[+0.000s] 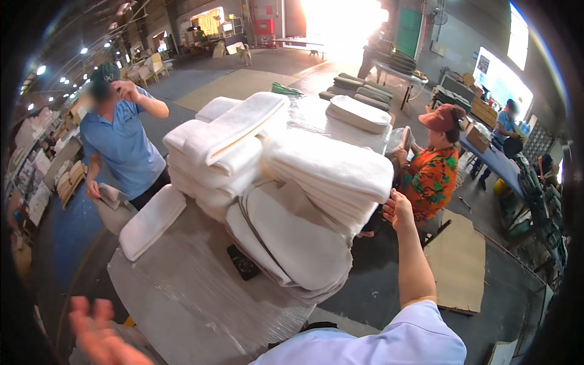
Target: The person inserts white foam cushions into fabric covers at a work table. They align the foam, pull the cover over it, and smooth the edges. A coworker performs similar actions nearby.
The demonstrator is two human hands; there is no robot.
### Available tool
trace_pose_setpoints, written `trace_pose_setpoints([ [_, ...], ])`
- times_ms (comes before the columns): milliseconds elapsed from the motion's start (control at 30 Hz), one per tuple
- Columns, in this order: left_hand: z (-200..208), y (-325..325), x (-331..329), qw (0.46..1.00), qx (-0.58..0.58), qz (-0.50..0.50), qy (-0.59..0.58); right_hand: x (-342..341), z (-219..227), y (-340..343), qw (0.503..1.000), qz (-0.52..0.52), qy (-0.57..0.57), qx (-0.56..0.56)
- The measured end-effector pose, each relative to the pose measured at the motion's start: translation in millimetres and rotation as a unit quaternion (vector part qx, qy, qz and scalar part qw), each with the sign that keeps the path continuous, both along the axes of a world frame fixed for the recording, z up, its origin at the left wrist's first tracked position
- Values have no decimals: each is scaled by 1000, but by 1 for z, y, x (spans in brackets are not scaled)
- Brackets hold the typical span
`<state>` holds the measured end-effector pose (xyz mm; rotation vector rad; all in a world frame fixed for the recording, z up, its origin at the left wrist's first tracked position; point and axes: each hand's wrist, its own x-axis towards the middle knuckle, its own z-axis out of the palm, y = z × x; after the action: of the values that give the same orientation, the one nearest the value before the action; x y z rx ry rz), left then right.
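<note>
A tall stack of white foam cushion pads (331, 173) stands on a plastic-wrapped table (182, 298) in front of me. My right hand (398, 210) is at the right end of this stack, its fingers against the edge of the pads. My left hand (103, 334) is raised at the lower left, smeared by motion, with fingers apart and nothing visible in it. Below the stack lie grey-white rounded covers (298, 243) with a dark edging. A second pile of folded white pads (213, 146) rises to the left, and a single white pad (152, 222) lies at the table's left edge.
A small black object (243, 263) lies beside the covers. A person in a blue shirt (121, 146) stands left; another in an orange patterned shirt (435, 176) is close by my right hand. Green-grey pads (359, 91) lie at the table's far end. Flat cardboard (456, 261) covers floor at right.
</note>
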<state>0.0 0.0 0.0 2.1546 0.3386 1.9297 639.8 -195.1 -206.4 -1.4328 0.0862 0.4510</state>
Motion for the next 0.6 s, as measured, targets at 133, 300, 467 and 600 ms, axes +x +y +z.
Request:
trace_pose_setpoints([
  [133,-108,-42,11,886,-435,131,-94,27,-2,6,996,38,62,45],
  [300,-152,-82,-17,806,-539,198,-142,17,27,51,988,107,76,77],
  [467,-132,-78,3,811,-531,200,-143,25,39,62,994,82,46,58],
  [600,-133,-70,12,835,-531,109,-98,20,36,52,990,36,0,138],
])
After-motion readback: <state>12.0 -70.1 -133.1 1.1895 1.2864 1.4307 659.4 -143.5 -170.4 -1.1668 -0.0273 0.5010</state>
